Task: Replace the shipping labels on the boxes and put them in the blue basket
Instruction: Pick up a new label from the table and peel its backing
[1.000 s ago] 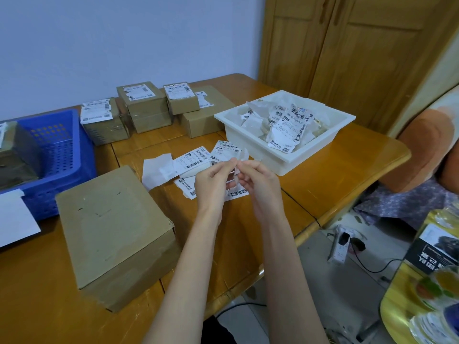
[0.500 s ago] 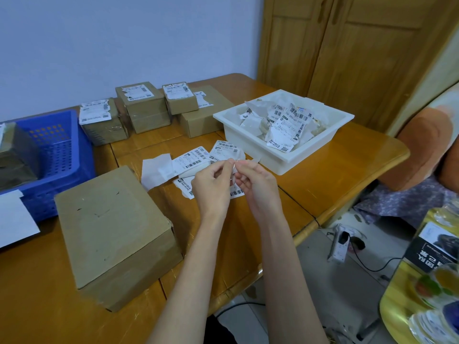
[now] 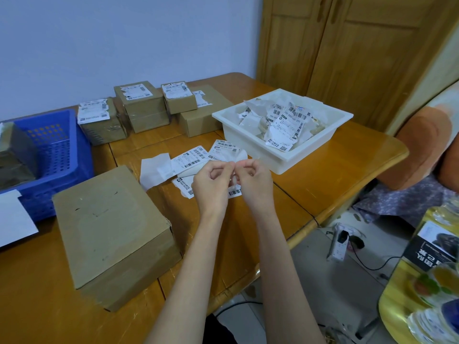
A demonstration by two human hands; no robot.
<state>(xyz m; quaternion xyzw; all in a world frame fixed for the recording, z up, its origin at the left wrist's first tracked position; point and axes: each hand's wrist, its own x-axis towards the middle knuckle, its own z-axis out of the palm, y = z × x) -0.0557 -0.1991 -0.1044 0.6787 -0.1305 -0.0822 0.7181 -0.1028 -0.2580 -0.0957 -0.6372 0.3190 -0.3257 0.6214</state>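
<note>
My left hand (image 3: 213, 182) and my right hand (image 3: 253, 182) meet over the table, fingertips pinched together on a shipping label (image 3: 239, 157) whose white edge sticks up above them. More loose labels (image 3: 193, 157) lie on the wood just beyond. A large bare cardboard box (image 3: 109, 229) stands to my left, its top without a label. The blue basket (image 3: 58, 155) sits at the far left with a box inside it. Several labelled boxes (image 3: 141, 108) are grouped at the back.
A white tray (image 3: 250, 142) full of peeled labels stands right of my hands. White paper (image 3: 12, 219) lies by the basket. The table edge runs close on the right, with a cushioned seat (image 3: 419, 147) and a yellow-topped side table (image 3: 397, 299) beyond.
Both hands stay pinched on the label and have shifted only slightly, drawing closer together; the label's free edge now shows above the fingertips.
</note>
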